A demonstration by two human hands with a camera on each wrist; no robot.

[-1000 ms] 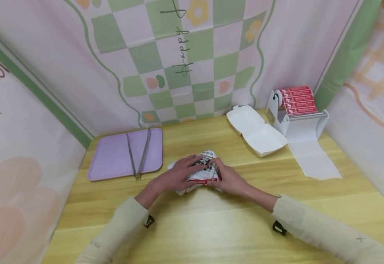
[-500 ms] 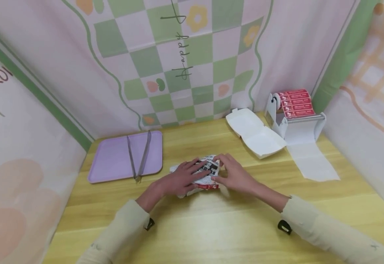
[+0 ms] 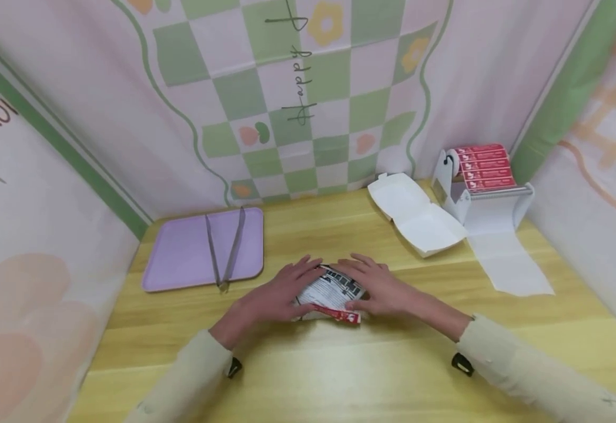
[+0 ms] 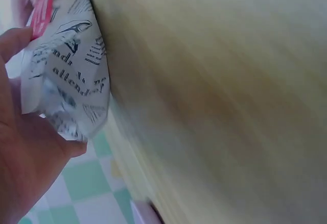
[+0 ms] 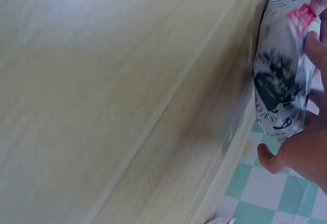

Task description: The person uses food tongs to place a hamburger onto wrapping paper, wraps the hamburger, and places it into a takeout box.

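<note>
A newsprint-patterned paper package (image 3: 330, 292), wrapped and roundish, sits on the wooden table between the two hands. A red label strip (image 3: 346, 316) runs along its near edge. From the left, the left hand (image 3: 281, 292) holds it, thumb at the near side and fingers over the far side. The right hand (image 3: 383, 288) grips the opposite end in the same way. In the left wrist view the left thumb (image 4: 15, 43) lies at the label. The right wrist view shows the package (image 5: 281, 76) from its right end, with folded paper; its contents are hidden.
A lilac tray (image 3: 176, 252) with metal tongs (image 3: 235, 244) lies at the left. At the back right are an unfolded white box (image 3: 419, 214) and a dispenser (image 3: 456, 194) of red labels (image 3: 485, 167), its white backing strip (image 3: 511, 264) trailing forward over the table (image 3: 308, 376).
The package has turned and come slightly nearer. The right hand has spread its fingers over the package's far right side; the left hand has drawn back to the left end.
</note>
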